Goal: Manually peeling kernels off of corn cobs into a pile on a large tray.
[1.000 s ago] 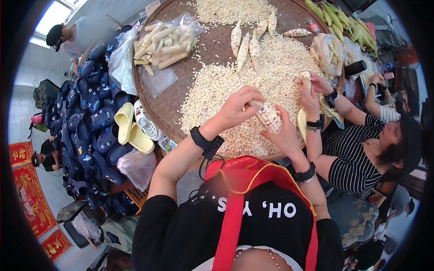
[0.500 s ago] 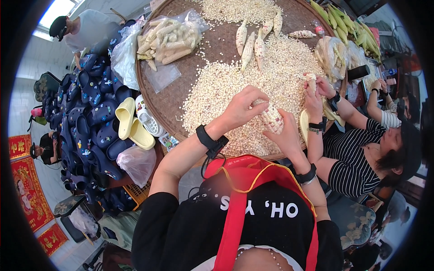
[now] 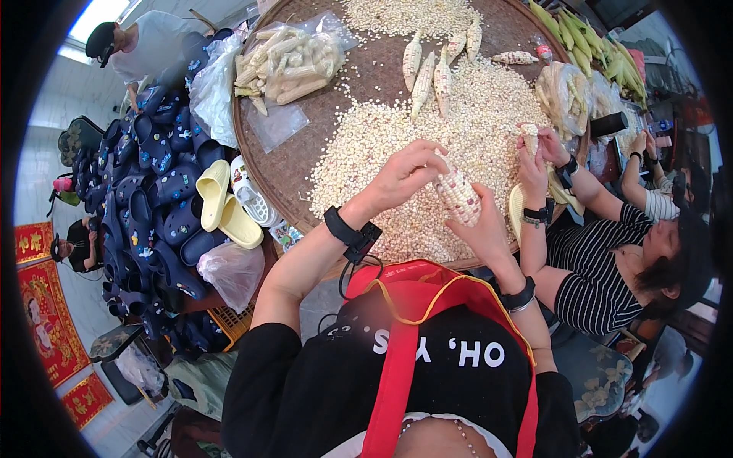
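A partly stripped ear of corn [image 3: 460, 194], pale with dark red kernels, is tilted between my hands above the kernel heap. My right hand [image 3: 489, 227] is closed around its lower end, fingers behind it and thumb along the near side. My left hand [image 3: 408, 174] has its fingers curled against the ear's upper left end; the thumb is partly hidden. Loose pale kernels [image 3: 366, 153] lie thickly beneath on a big round brown tray [image 3: 366, 72]. Several whole speckled ears [image 3: 422, 84] rest beyond the heap.
At the far left of the tray is a plastic bag of bare cobs [image 3: 294, 69]. Navy clogs [image 3: 149, 191] and yellow slippers [image 3: 214, 195] are piled to the left. On my right, a co-worker in a striped shirt [image 3: 603, 275] holds another cob [image 3: 529, 137]. Green husked corn [image 3: 584, 38] lies far right.
My left hand has shifted slightly up and left at the ear's end, its fingers bending more. The ear has turned a little, showing more of its kernel rows. My right hand stays around it.
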`<state>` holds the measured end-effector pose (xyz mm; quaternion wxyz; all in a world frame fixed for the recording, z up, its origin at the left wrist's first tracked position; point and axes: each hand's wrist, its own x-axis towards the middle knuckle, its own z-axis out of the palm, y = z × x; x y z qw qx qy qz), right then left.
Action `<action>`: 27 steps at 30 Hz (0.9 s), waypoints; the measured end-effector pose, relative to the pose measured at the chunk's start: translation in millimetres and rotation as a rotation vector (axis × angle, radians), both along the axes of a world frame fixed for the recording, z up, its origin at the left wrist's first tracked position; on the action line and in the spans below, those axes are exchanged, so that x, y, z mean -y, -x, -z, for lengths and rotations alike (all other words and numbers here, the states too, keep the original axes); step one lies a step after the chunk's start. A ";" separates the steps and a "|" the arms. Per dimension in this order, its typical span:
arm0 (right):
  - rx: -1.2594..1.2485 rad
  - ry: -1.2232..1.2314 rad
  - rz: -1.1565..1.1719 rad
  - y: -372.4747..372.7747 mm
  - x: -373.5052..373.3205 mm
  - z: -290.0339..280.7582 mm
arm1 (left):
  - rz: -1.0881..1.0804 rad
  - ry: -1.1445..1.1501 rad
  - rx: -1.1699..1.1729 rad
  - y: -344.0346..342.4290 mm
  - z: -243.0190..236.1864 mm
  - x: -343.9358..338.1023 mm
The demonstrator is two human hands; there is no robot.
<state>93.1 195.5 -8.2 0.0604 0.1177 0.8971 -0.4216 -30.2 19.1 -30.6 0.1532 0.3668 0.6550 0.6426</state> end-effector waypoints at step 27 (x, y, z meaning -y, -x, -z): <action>0.134 0.540 0.071 -0.7 4.1 -8.0 | -0.075 0.050 -0.310 -6.0 -14.5 -7.7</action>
